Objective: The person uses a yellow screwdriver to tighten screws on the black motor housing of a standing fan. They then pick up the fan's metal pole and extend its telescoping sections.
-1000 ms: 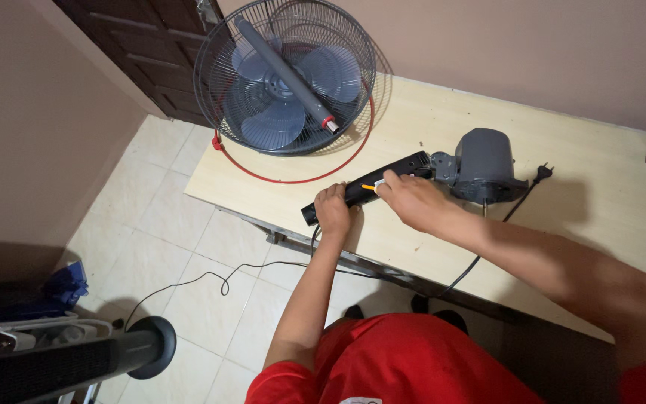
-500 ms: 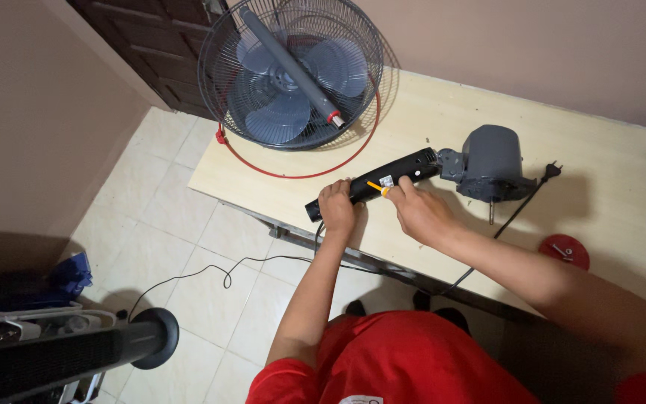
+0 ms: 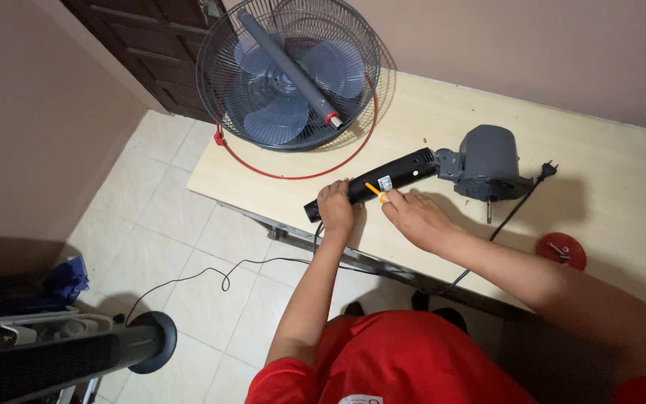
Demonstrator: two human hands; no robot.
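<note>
Pale wooden tabletop (image 3: pixel 443 127) over tiled floor: the left hand (image 3: pixel 336 209) is wrapped around the lower end of the long black plastic fan neck (image 3: pixel 383 181), pinning it down. The right hand (image 3: pixel 413 217) pinches a small yellow-handled screwdriver (image 3: pixel 374 191) against that neck, which joins the grey motor housing (image 3: pixel 487 161). Nearby lie the wire fan cage with grey blades (image 3: pixel 289 75) and a red round cap (image 3: pixel 561 251).

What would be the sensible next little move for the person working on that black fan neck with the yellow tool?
Probably press the yellow screwdriver in and turn it. Its tip already sits on the black neck piece, the right hand grips its handle, and the left hand steadies the neck's lower end on the table. The grey motor housing lies attached beside it.
</note>
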